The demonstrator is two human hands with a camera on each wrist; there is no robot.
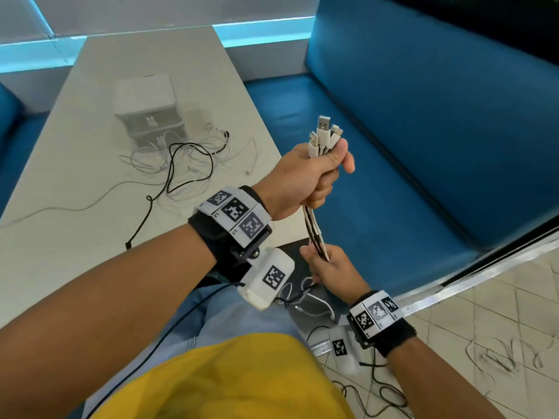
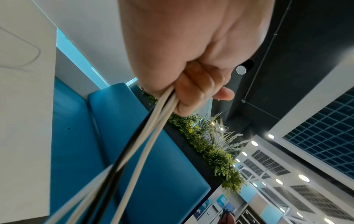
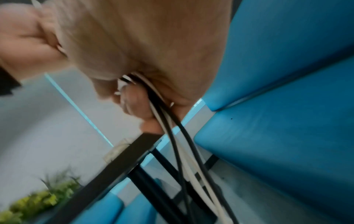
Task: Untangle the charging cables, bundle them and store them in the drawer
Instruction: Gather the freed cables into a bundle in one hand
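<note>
My left hand (image 1: 302, 176) is raised over the blue bench and grips a bundle of white and black charging cables (image 1: 314, 231) just below their plugs (image 1: 322, 134), which stick up out of the fist. Below it my right hand (image 1: 329, 267) grips the same strands. In the left wrist view the fingers (image 2: 191, 91) are curled round the cables (image 2: 153, 133). The blurred right wrist view shows the right hand (image 3: 153, 60) closed round the cables (image 3: 172, 136). The loose tails (image 1: 305, 300) hang to my lap. More tangled cables (image 1: 181, 164) lie on the table before the small white drawer unit (image 1: 151, 116).
The beige table (image 1: 90, 252) is on my left, its near right corner just behind my hands. A blue padded bench (image 1: 423, 176) fills the right side. Thin loose wires (image 1: 499, 355) lie on the tiled floor at the lower right.
</note>
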